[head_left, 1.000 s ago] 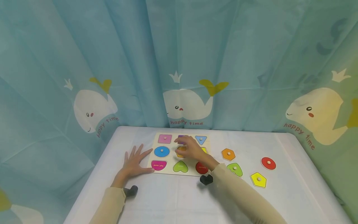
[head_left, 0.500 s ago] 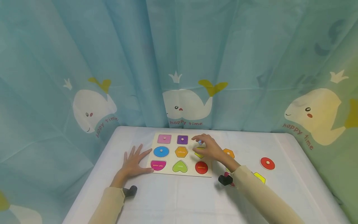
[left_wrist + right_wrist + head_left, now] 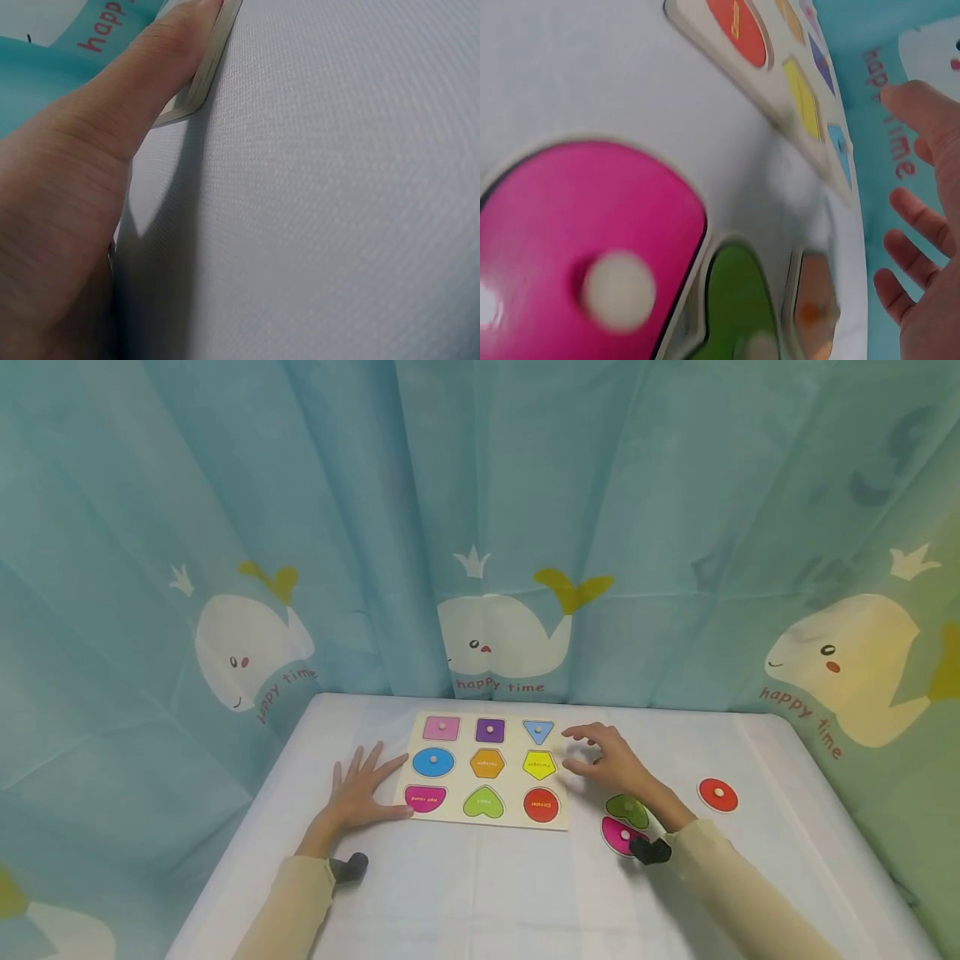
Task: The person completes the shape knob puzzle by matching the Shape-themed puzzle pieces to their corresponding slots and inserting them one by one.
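A cream shape puzzle board [image 3: 457, 783] lies on the table. Knobbed pieces fill four of its spots, among them the blue triangle [image 3: 537, 731] and blue oval [image 3: 433, 762]; others, such as the red circle spot [image 3: 542, 805], show printed words and no knob. My left hand [image 3: 358, 795] spreads flat at the board's left edge, its thumb [image 3: 161, 56] resting on the corner. Just right of the board hovers my right hand [image 3: 615, 762], fingers loosely bent, holding nothing. Below it lie a knobbed green heart [image 3: 627, 811] and magenta half round [image 3: 621, 835].
A loose red circle piece [image 3: 717, 795] lies farther right. The orange hexagon piece [image 3: 814, 300] shows under the right hand in the right wrist view. A blue curtain [image 3: 480, 527] with whales hangs behind the white table [image 3: 450, 893].
My right hand has moved right, from over the board's middle to beyond its right edge. Its arm now covers the loose yellow pentagon. My left hand stays in place.
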Demonstrator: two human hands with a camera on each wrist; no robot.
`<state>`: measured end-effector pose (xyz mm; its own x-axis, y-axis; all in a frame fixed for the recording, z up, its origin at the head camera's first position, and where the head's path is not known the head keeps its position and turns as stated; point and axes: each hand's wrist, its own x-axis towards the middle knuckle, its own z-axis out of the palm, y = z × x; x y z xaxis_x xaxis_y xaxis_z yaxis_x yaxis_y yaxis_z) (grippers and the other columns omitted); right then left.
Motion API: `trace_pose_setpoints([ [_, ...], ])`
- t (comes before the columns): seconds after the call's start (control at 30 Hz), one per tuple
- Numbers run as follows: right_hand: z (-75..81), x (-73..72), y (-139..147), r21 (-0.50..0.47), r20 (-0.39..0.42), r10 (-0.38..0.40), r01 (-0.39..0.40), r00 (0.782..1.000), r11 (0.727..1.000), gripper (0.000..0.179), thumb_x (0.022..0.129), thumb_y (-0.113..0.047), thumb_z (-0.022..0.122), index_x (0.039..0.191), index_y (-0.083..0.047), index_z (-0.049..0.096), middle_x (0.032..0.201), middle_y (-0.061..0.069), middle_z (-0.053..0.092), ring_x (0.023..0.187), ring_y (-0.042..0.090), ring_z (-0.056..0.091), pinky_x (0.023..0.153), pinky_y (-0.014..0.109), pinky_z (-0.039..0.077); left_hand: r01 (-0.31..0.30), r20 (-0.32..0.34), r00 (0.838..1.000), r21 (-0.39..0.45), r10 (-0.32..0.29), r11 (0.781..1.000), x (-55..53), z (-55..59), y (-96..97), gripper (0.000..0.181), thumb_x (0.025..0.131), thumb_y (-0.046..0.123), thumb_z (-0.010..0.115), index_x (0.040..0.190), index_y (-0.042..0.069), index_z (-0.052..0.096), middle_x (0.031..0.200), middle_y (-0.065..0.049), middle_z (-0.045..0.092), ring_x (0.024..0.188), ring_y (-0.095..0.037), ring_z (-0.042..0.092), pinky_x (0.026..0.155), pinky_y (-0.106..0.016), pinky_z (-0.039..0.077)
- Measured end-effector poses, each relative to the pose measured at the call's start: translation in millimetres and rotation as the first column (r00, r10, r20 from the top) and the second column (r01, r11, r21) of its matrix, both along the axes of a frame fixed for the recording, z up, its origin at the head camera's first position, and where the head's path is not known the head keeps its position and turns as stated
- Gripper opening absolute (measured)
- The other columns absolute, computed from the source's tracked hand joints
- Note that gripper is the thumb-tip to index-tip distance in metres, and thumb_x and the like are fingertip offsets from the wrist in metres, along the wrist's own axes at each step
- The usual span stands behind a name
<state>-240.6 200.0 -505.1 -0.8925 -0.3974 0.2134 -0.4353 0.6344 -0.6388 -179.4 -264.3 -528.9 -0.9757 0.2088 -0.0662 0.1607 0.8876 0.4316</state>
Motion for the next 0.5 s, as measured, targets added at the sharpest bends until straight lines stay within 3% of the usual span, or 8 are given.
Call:
trace_pose_setpoints([
  [0.27, -1.9, 6.8, 28, 0.016, 0.064, -0.045, 0.044, 0.997, 0.999, 0.048, 0.088, -0.025, 0.083, 0.132, -0.009, 0.067, 0.124, 0.017, 0.066, 0.11, 0.038, 0.055, 0.086, 0.052, 0.053, 0.007, -0.007, 1.0, 0.004, -0.007, 1.0, -0.7, -1.5, -1.3, 0.103, 0.072, 0.069, 0.078, 0.158, 0.025, 0.042, 0.17, -0.021, 0.016, 0.153, -0.054, 0.001, 0.113, -0.078, -0.006],
  [0.5, -9.9, 8.6, 51, 0.045, 0.138, -0.095, 0.089, 0.986, 0.995, 0.05, 0.089, -0.025, 0.083, 0.134, -0.013, 0.065, 0.122, 0.015, 0.064, 0.108, 0.033, 0.053, 0.082, 0.042, 0.051, 0.002, -0.003, 1.0, -0.002, -0.002, 1.0, -1.0, -2.6, -1.1, 0.104, 0.072, 0.071, 0.078, 0.158, 0.026, 0.042, 0.17, -0.02, 0.015, 0.153, -0.053, 0.0, 0.113, -0.078, -0.006],
])
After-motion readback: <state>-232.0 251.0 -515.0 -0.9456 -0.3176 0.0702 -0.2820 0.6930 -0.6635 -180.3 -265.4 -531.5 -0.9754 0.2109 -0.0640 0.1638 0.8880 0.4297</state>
